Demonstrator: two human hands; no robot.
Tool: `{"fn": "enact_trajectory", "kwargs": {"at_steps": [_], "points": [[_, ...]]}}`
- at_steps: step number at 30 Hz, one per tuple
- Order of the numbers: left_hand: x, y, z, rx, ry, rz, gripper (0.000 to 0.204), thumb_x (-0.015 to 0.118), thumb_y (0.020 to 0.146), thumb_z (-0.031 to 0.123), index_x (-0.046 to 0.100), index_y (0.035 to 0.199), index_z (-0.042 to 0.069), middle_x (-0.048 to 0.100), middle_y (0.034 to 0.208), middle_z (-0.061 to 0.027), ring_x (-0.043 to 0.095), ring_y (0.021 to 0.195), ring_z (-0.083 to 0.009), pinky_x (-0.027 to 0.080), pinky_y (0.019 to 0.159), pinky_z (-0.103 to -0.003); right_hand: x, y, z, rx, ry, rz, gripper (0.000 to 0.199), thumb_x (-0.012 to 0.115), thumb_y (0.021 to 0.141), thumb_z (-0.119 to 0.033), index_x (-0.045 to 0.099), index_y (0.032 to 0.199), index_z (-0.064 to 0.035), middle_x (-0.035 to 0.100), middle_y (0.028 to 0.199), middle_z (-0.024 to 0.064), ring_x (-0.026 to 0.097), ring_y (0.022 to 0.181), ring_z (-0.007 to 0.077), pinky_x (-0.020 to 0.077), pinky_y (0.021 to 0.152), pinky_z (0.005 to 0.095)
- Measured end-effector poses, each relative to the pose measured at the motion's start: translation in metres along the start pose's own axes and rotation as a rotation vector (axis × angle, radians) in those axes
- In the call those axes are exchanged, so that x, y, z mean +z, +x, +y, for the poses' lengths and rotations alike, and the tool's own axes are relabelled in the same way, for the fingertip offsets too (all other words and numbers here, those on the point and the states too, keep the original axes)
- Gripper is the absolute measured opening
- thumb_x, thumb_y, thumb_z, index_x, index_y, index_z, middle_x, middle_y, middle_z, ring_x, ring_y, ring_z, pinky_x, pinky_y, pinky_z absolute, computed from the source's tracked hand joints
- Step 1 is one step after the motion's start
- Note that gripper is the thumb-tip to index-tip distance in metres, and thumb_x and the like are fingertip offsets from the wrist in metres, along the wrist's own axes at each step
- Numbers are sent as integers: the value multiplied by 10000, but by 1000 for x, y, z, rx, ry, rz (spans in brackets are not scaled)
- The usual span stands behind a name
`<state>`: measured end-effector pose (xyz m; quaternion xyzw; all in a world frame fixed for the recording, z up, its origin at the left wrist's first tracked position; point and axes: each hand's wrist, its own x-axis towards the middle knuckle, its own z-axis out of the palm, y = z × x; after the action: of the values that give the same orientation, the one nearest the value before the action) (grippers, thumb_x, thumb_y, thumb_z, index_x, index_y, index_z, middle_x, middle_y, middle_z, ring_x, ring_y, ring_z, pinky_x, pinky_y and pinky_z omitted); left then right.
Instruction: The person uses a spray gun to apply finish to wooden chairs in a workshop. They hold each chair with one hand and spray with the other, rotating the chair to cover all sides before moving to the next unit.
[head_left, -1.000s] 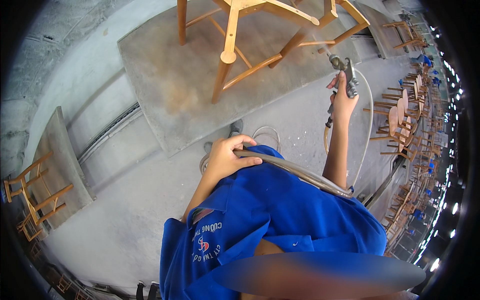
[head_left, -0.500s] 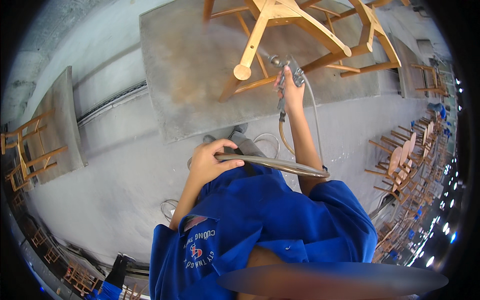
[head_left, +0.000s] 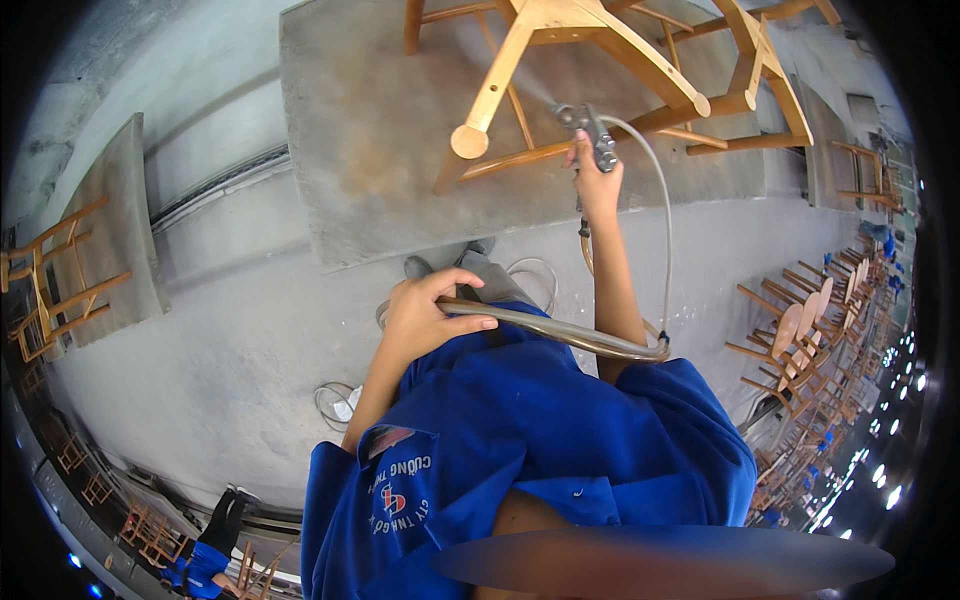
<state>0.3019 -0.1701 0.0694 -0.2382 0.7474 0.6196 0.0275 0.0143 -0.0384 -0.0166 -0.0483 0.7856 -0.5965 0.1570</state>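
My right hand grips a metal spray gun and points it at an upturned wooden chair lying on a grey platform. A faint mist shows between the nozzle and the chair leg. My left hand is closed around the grey hose, which runs across my blue shirt and loops up to the gun.
Another wooden chair lies on a second platform at the left. Rows of finished chairs stand at the right. Coiled hose lies on the concrete floor. A person in blue stands at the lower left.
My view has shifted so the platform and chair sit nearer the centre. My right hand with the spray gun has moved left, closer to the chair leg. The left hand still holds the hose.
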Motion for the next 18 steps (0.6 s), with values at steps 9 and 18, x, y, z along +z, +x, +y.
{"fn": "enact_trajectory", "kwargs": {"at_steps": [9, 18], "points": [[14, 13, 2, 59, -57, -88, 477, 922, 614, 315, 714, 999, 125, 502, 538, 13, 441, 490, -98, 353, 491, -274, -38, -39, -7, -44, -123, 87, 286, 693, 939, -257, 644, 806, -8, 591, 656, 2, 511, 592, 61, 402, 554, 244], [31, 20, 12, 197, -55, -153, 485, 913, 626, 345, 713, 996, 103, 472, 532, 4, 425, 485, -117, 350, 496, -285, -87, -73, -6, 122, -187, 97, 319, 657, 960, -265, 634, 739, -36, 559, 605, -14, 451, 548, 52, 357, 526, 253]]}}
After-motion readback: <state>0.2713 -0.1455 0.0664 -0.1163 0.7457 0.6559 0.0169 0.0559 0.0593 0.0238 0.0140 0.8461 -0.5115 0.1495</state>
